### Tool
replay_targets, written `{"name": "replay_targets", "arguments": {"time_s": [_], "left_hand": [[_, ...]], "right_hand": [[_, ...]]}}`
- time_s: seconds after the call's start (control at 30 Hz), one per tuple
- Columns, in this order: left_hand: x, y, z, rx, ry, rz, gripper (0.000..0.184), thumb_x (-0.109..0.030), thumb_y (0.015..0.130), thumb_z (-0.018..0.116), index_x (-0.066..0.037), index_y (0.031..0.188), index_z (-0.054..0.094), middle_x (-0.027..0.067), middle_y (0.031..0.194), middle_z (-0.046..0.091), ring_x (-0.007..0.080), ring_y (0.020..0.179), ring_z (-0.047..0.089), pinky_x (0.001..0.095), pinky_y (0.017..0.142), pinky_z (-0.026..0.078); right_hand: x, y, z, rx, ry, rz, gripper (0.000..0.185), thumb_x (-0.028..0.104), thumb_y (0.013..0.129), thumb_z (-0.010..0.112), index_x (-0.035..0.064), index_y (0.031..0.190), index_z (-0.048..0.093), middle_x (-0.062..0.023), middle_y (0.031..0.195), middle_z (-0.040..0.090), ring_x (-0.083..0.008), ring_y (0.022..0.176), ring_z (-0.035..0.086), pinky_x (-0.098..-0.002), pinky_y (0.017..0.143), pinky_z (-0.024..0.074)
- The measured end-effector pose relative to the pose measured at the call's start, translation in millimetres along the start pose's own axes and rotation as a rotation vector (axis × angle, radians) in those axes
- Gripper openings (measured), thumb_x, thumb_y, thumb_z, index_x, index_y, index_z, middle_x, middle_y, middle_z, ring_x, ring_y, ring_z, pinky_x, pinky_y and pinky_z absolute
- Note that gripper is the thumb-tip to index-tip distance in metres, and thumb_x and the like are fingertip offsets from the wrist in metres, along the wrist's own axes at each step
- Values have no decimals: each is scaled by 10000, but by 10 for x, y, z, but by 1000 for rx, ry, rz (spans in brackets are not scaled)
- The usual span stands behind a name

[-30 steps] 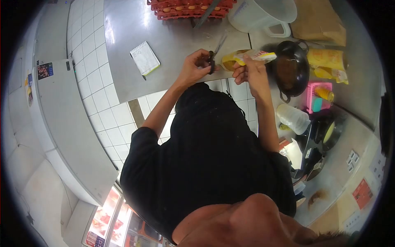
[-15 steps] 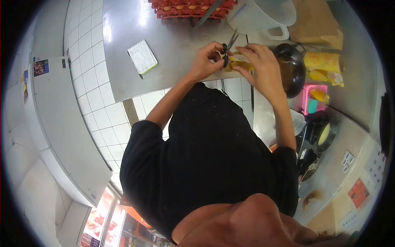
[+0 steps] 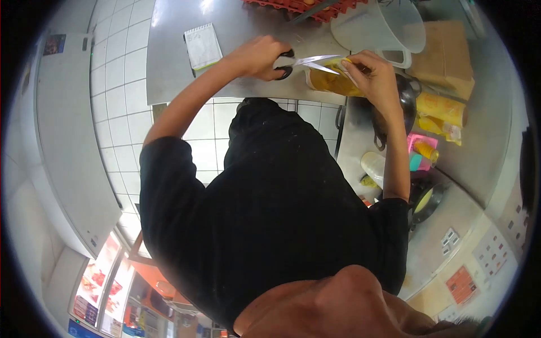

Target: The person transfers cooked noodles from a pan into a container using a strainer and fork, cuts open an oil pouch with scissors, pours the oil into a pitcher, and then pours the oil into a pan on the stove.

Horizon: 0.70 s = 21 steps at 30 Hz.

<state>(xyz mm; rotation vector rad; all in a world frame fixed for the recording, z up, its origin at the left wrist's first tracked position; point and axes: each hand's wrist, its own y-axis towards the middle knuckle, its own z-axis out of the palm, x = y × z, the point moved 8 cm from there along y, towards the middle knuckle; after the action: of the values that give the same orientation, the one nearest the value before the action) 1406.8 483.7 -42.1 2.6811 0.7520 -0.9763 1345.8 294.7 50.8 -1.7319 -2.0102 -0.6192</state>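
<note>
The yellow packet [image 3: 332, 83] lies at the counter's [image 3: 169, 62] edge, its contents hard to make out. The right hand [image 3: 376, 79] pinches its upper edge, fingertips nearly closed. The left hand [image 3: 262, 59] grips the scissors [image 3: 287, 72] by the handles, blades spread over the packet. The right arm partly hides the black pan [image 3: 407, 104]; the picture's top cuts off the red egg trays [image 3: 321, 10].

The scissors [image 3: 301, 61] in the left hand [image 3: 261, 58], which pointed away from the person, now point rightward, blades spread wide at the yellow packet [image 3: 332, 82]. The right hand's [image 3: 372, 74] spread fingers have closed, pinching the packet's edge.
</note>
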Motion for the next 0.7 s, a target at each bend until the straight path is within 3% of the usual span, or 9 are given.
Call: {"name": "replay_targets", "arguments": {"time_s": [0.07, 0.17, 0.27, 0.37, 0.47, 0.7], "left_hand": [[-142, 128, -92, 2, 80, 44, 353, -237, 764, 749, -8, 1019, 667, 198, 887, 698, 394, 887, 678, 461, 809, 548], [-149, 324, -32, -18, 151, 115, 417, -220, 755, 759, -21, 1101, 641, 197, 935, 693, 407, 906, 661, 469, 822, 540], [-232, 407, -90, 11, 163, 140, 416, -218, 762, 756, -17, 1105, 633, 212, 941, 689, 411, 934, 658, 472, 847, 537], [-254, 464, -53, 57, 189, 121, 396, -212, 766, 757, -14, 1088, 638, 212, 946, 690, 411, 950, 657, 476, 854, 536], [-257, 461, -77, 3, 161, 188, 334, -214, 749, 765, 11, 967, 650, 218, 859, 684, 395, 899, 681, 469, 820, 550], [-232, 473, -86, 48, 136, 188, 321, -198, 752, 767, 21, 958, 653, 216, 852, 684, 404, 895, 679, 472, 795, 552]], "right_hand": [[26, 20, 7, 13, -29, -6, 140, 144, 864, 720, 13, 915, 715, -113, 860, 674, -307, 708, 651, -355, 672, 506], [140, 40, 0, 26, -116, -68, 129, 87, 849, 743, -9, 926, 702, -102, 811, 651, -192, 679, 628, -298, 649, 497], [189, 56, -2, 14, -121, -101, 116, 70, 839, 739, -9, 906, 688, -98, 801, 646, -187, 672, 615, -296, 647, 493], [174, 58, 18, 19, -104, -69, 97, 96, 838, 706, 11, 879, 685, -123, 825, 649, -295, 746, 651, -359, 672, 511], [138, 63, 28, 19, -123, -51, 90, 76, 832, 703, 1, 873, 677, -126, 816, 644, -287, 726, 641, -351, 676, 512], [141, 65, 32, -1, -49, -41, 77, 36, 831, 699, -20, 874, 668, -127, 806, 641, -249, 707, 632, -330, 670, 502]]}}
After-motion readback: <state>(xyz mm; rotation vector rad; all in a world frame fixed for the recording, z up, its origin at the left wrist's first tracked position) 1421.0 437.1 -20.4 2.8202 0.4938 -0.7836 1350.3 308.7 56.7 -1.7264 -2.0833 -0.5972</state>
